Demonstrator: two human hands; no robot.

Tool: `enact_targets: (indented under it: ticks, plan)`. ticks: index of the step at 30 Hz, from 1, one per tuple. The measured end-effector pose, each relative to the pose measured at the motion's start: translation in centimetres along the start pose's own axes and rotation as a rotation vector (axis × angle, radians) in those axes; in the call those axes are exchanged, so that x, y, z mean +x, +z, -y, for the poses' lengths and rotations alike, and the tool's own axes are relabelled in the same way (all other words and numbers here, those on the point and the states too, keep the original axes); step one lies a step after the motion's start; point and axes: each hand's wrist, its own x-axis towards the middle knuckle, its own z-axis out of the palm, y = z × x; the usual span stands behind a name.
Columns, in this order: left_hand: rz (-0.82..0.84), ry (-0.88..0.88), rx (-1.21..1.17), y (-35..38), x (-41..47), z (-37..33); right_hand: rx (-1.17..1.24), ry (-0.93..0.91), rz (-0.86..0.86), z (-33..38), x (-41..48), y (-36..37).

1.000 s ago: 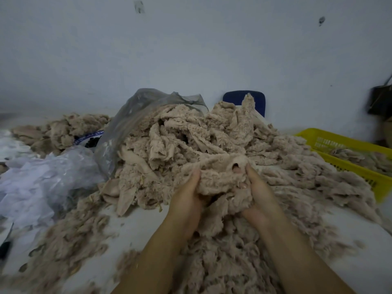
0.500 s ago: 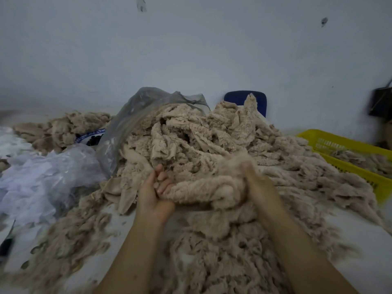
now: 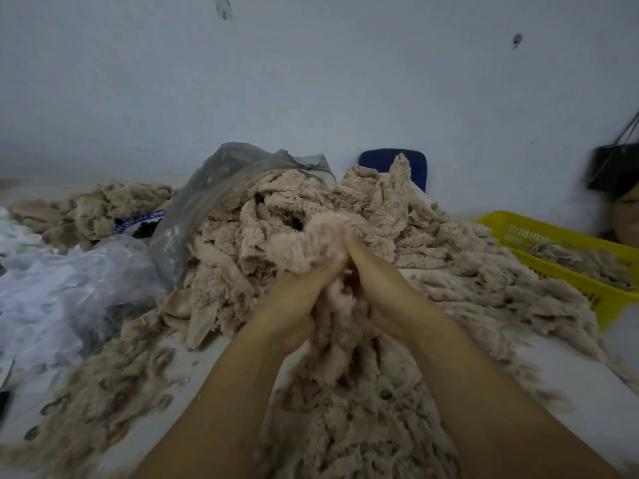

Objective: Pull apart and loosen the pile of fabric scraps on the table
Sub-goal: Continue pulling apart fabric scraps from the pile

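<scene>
With your left hand (image 3: 294, 300) and right hand (image 3: 385, 292) together, both gripping one clump (image 3: 320, 235) of the pile of fabric scraps (image 3: 449, 257), you're mid-loosening; next, draw them apart.

Dim, flat, bluish light on my feed, soft shadows only. The left hand (image 3: 294, 300), right hand (image 3: 382, 288) and the beige fluffy fabric scraps (image 3: 320, 238) they grip are motion-blurred; the black hanging bag (image 3: 613, 167) stretches at the right edge.
</scene>
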Motion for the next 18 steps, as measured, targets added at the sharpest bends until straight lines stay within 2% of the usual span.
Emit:
enact_targets:
  ticks: [1, 2, 7, 11, 13, 16, 17, 18]
  plan:
    - [-0.040, 0.020, -0.057, 0.3, 0.5, -0.7, 0.109, 0.002, 0.046, -0.6, 0.0, 0.3]
    - [-0.077, 0.028, -0.130, 0.7, 0.9, -1.5, 0.107, -0.031, 0.070, -1.3, 0.0, 0.7]
    - [-0.102, 0.147, -0.381, -0.4, 2.8, -5.5, -0.446, -0.174, -0.089, -2.6, -1.3, -0.6]
    - [-0.200, 0.151, -0.538, -3.6, 3.1, -6.3, -0.673, -0.064, -0.091, -3.4, -2.6, -4.7]
    - [-0.298, 0.174, -0.555, -5.6, 2.8, -6.3, -0.764, -0.025, -0.188, -4.1, -3.0, -6.8]
    - [-0.407, 0.256, -0.550, -9.0, 1.7, -7.0, -0.840, 0.027, -0.433, -4.9, -3.1, -9.4]
    - [-0.399, 0.261, -0.560, -9.4, 1.4, -7.0, -0.859, 0.016, -0.459, -5.0, -2.5, -9.3]
    - [-0.380, 0.253, -0.566, -9.2, 1.2, -6.8, -0.923, -0.019, -0.415, -5.0, -1.7, -8.7]
